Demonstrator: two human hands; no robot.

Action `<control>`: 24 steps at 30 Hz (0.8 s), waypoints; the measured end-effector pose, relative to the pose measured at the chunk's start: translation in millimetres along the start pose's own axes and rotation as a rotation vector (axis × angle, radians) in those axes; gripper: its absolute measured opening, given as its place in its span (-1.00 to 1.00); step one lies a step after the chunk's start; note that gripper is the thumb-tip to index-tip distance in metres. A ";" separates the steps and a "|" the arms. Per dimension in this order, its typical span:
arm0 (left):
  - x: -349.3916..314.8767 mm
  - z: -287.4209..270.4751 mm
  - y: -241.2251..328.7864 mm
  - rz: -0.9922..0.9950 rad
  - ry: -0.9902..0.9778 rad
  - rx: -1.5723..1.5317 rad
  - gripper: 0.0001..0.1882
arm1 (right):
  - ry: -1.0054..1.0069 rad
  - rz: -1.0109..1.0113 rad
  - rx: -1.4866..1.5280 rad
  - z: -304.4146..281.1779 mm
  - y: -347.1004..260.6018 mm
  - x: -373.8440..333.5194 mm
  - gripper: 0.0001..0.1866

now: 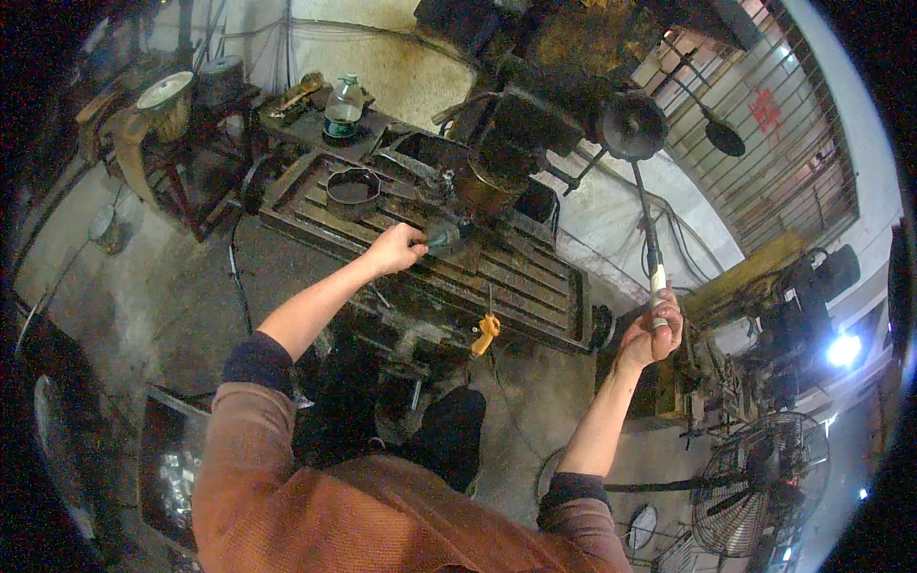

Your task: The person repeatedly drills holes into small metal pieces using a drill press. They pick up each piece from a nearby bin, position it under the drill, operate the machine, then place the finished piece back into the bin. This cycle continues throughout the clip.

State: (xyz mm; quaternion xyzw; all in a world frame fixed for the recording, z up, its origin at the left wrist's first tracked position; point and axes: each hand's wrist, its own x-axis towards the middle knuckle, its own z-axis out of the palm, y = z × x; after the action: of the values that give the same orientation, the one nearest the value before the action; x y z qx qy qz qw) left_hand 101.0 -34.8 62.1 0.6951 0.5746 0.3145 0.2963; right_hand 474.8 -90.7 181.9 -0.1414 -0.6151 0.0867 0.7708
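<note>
My right hand [655,332] is raised at the right, its fingers wrapped round the pale grip [657,280] of a long feed lever [649,215] on a drill press [559,105]. My left hand [395,250] reaches over the slotted machine table [564,310], pinching a small dark grey-green piece [442,235] beside the dark area under the machine head. What kind of piece it is cannot be made out. Left of it, a round dark pan [352,191] sits on the table. A yellow-handled tool [486,331] sticks out at the table's near edge.
Behind the table stands a clear plastic bottle [343,105] with liquid low in it. A pale bucket [164,103] rests on a stand at the far left. At lower right is a caged fan [762,482]. Another ball-ended lever [579,174] juts from the machine.
</note>
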 end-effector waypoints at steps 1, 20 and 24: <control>-1.8 -1.7 4.8 -0.007 -0.007 0.003 -0.72 | -0.008 -0.001 -0.005 -1.2 -0.9 0.7 -0.67; 16.1 40.7 -46.5 0.146 0.006 -0.012 -0.62 | -0.058 -0.001 -0.168 -24.5 4.5 6.8 -0.48; 21.9 50.0 -49.1 0.183 0.002 0.020 -0.62 | -0.056 0.006 -0.171 -27.8 9.2 9.7 -0.53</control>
State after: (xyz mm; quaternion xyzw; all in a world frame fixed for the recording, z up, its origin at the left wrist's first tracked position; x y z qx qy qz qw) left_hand 112.9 -7.7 -5.1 0.7474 0.5120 0.3350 0.2589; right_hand 504.5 -82.0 182.2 -0.2062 -0.6413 0.0400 0.7380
